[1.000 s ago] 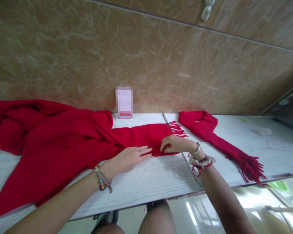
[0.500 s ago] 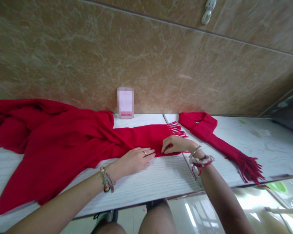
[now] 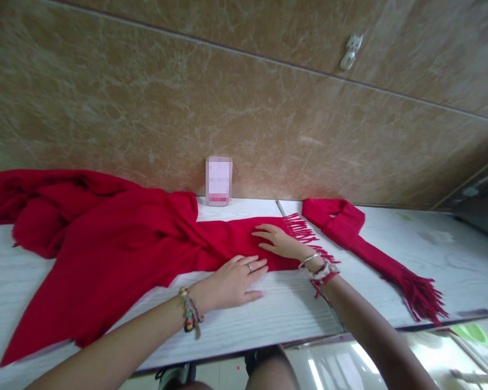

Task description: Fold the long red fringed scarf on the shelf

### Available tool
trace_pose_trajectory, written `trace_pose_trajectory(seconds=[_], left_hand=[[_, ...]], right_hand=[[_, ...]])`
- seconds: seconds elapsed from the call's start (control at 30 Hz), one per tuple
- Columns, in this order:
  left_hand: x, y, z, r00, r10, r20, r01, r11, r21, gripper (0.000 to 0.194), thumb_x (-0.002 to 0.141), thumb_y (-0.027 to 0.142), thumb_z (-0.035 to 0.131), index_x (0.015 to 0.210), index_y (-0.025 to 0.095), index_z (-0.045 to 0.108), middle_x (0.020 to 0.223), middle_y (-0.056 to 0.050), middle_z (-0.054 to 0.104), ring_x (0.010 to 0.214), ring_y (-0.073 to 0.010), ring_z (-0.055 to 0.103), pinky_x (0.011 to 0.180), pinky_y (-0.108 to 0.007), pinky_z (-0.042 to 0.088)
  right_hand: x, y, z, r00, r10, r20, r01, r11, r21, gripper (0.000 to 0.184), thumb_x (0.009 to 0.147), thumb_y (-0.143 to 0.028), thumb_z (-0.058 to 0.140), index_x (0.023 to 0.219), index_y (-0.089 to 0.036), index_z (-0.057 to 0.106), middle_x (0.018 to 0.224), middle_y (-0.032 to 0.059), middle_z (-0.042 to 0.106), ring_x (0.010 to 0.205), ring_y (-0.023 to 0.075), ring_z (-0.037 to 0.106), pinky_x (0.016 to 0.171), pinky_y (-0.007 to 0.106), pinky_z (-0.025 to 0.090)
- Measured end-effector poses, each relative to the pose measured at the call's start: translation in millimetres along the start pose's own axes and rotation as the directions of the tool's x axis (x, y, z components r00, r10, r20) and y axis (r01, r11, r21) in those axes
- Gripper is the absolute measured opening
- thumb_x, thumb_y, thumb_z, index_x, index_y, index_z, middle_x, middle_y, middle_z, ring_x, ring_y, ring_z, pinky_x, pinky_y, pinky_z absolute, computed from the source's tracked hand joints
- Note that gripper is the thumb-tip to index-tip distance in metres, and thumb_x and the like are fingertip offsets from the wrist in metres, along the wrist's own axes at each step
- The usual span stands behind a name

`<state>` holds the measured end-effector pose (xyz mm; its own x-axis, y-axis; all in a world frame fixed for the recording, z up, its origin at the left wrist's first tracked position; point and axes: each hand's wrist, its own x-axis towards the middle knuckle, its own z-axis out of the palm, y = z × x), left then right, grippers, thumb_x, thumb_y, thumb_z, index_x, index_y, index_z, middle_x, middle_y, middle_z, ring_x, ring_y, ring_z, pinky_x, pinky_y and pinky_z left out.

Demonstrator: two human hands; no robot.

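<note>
A long red scarf (image 3: pixel 117 244) lies spread over the white table (image 3: pixel 268 309), bunched at the left and narrowing to a fringed end (image 3: pixel 303 230) near the middle. My left hand (image 3: pixel 233 281) rests flat at the scarf's near edge, fingers stretched out and a ring on one finger. My right hand (image 3: pixel 274 241) lies flat on the scarf just left of the fringe, fingers spread and pointing left. Neither hand grips anything.
A second red scarf (image 3: pixel 350 233), folded with a fringed tail, lies on the right part of the table. A small pink card (image 3: pixel 218 180) leans against the brown tiled wall. A white hook (image 3: pixel 351 50) hangs on the wall. A glossy floor shows below the table edge.
My right hand opened from a pinch near the fringe and slid left onto the scarf, now flat. The left hand stayed put at the near edge. The view shifted slightly.
</note>
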<state>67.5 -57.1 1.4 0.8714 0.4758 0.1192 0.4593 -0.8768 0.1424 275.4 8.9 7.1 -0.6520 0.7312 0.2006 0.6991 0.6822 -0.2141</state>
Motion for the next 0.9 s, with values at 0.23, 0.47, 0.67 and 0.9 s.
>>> trace_pose_trajectory(seconds=[0.23, 0.47, 0.67, 0.9], left_hand=[[-2, -1, 6.9, 1.0, 0.013, -0.02, -0.013, 1.0, -0.017, 0.058, 0.085, 0.05, 0.041, 0.132, 0.017, 0.034, 0.137, -0.005, 0.039, 0.124, -0.0238, 0.035, 0.099, -0.037, 0.026], [-1, -1, 8.9, 0.999, 0.01, -0.053, -0.01, 1.0, -0.003, 0.055, 0.086, 0.051, 0.04, 0.13, 0.018, 0.038, 0.134, -0.005, 0.043, 0.122, -0.0231, 0.038, 0.097, -0.036, 0.027], [-3, 1, 10.5, 0.998, 0.001, -0.066, -0.002, 1.0, -0.01, 0.053, 0.087, 0.049, 0.037, 0.131, 0.019, 0.037, 0.134, -0.004, 0.043, 0.123, -0.0226, 0.037, 0.097, -0.036, 0.027], [-4, 5, 13.4, 0.998, -0.037, -0.051, 0.035, 0.999, -0.024, 0.048, 0.087, 0.043, 0.039, 0.13, 0.021, 0.037, 0.136, -0.003, 0.041, 0.125, -0.0235, 0.034, 0.099, -0.041, 0.024]], right_hand=[[33, 23, -3, 0.981, 0.19, 0.033, -0.182, 0.969, -0.166, 0.036, 0.084, -0.022, 0.05, 0.118, -0.01, 0.052, 0.115, 0.0154, 0.057, 0.108, 0.0218, 0.051, 0.093, 0.036, 0.039], [67, 23, -19, 0.956, 0.269, 0.121, -0.247, 0.955, -0.165, 0.019, 0.076, -0.019, 0.06, 0.093, -0.012, 0.066, 0.09, 0.0084, 0.068, 0.085, 0.0174, 0.061, 0.078, 0.027, 0.044], [80, 28, -19, 0.932, 0.35, 0.094, -0.328, 0.925, -0.194, 0.015, 0.081, -0.015, 0.052, 0.086, -0.014, 0.066, 0.086, 0.0051, 0.068, 0.078, 0.0143, 0.06, 0.07, 0.022, 0.043], [70, 19, 4, 0.938, 0.347, 0.006, -0.332, 0.903, -0.273, 0.022, 0.088, -0.016, 0.04, 0.092, -0.011, 0.061, 0.098, 0.0146, 0.062, 0.093, 0.0209, 0.055, 0.081, 0.031, 0.041]])
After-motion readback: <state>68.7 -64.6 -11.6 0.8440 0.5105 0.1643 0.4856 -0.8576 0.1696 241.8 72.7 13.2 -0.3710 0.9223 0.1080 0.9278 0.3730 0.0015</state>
